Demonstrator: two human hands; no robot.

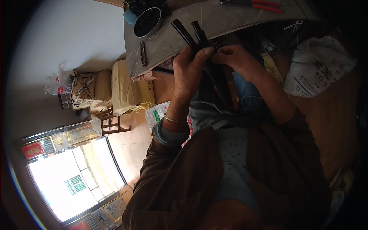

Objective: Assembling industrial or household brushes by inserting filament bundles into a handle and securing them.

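My left hand (189, 71) is closed around long, glossy black rod-like pieces (184, 33), held over my lap. Two of their ends stick up past my fingers; one of them, a black piece with a knobbed tip (199, 32), stands beside the other. Their lower part tapers down between my knees. Close against the left thumb, my right hand (237, 59) has its fingers pinched together at the side of the bundle. A few thin dark tips show by those fingers, but what they grip is too small to make out.
On the grey table (168, 46) ahead are a bowl of small black parts (147, 22), dark snips (143, 53) and red-handled pliers (266, 5). A white sack (318, 67) sits at right. At left are brown packages (124, 88) and a wooden stool (111, 122).
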